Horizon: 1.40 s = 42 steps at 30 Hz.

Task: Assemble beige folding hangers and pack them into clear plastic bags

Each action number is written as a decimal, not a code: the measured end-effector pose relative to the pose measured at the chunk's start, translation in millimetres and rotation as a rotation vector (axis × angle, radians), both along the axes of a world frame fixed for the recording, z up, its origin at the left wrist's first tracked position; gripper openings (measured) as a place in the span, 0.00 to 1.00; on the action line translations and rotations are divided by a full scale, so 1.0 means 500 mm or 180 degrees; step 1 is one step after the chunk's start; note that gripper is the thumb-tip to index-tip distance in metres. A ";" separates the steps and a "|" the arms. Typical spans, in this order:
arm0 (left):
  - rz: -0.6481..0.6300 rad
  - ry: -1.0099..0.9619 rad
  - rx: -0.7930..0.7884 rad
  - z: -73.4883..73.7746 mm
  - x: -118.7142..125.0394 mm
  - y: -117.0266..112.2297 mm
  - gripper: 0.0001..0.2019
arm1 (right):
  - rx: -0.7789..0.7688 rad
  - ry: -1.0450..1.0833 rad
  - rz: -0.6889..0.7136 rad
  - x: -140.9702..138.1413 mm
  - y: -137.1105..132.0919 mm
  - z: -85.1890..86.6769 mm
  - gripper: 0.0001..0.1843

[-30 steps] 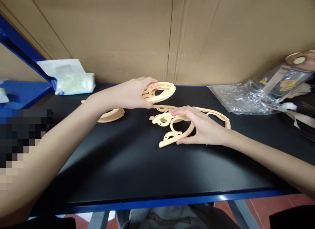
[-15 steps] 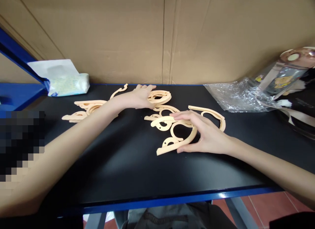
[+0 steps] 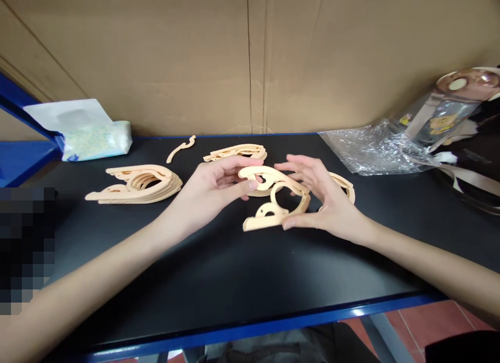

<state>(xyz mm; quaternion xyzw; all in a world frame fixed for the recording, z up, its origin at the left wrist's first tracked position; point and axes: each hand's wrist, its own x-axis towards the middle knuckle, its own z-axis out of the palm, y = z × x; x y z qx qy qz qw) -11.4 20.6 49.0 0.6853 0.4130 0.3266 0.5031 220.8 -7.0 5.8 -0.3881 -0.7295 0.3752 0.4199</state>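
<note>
A beige plastic folding clothes hanger (image 3: 302,202), folded into a looped shape, is held between my two hands over the table. My left hand (image 3: 214,183) pinches its upper left arm, thumb in front and fingers behind. On the other side my right hand (image 3: 326,199) grips the curved end, thumb below and fingers above and partly behind. Just behind the hands lie more folded hangers (image 3: 234,150), partly covered by my left fingers. Another hanger (image 3: 346,183) shows past my right hand, mostly hidden by it.
A stack of folded hangers (image 3: 156,196) lies to the left, and a loose beige hook (image 3: 182,148) behind it. A wipes pack (image 3: 97,139) is at the back left. Clear plastic wrap (image 3: 367,149) and a bottle (image 3: 449,113) with a strap are at the right. Cardboard (image 3: 175,61) stands behind the black table (image 3: 242,285).
My left hand has come back from the rear hangers toward me and taken hold of the hanger in my right hand. That hanger has risen slightly and shifted left.
</note>
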 end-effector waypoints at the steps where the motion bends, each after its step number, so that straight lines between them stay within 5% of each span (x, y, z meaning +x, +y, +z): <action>1: 0.0053 -0.0093 0.0005 -0.003 0.001 -0.001 0.14 | -0.0250 0.0223 -0.0045 0.001 0.002 0.000 0.45; 6: 0.0114 -0.0479 -0.0070 -0.021 -0.001 -0.010 0.13 | -0.1445 0.0739 0.0120 0.004 0.008 0.008 0.26; 11: -0.0076 -0.0808 -0.0146 -0.044 0.002 -0.018 0.13 | -0.1616 0.0632 0.0382 -0.001 0.002 0.018 0.15; 27: -0.0332 -0.1529 -0.1232 -0.064 0.008 -0.025 0.07 | -0.1409 0.0196 0.0058 -0.004 -0.016 0.030 0.21; 35: -0.0054 -0.1397 -0.0917 -0.065 0.017 -0.047 0.10 | -0.1318 0.0460 0.0258 -0.015 -0.022 0.031 0.13; 42: 0.0359 -0.1313 -0.0695 -0.059 0.030 -0.076 0.09 | -0.1766 -0.0146 0.0554 -0.002 -0.011 0.058 0.16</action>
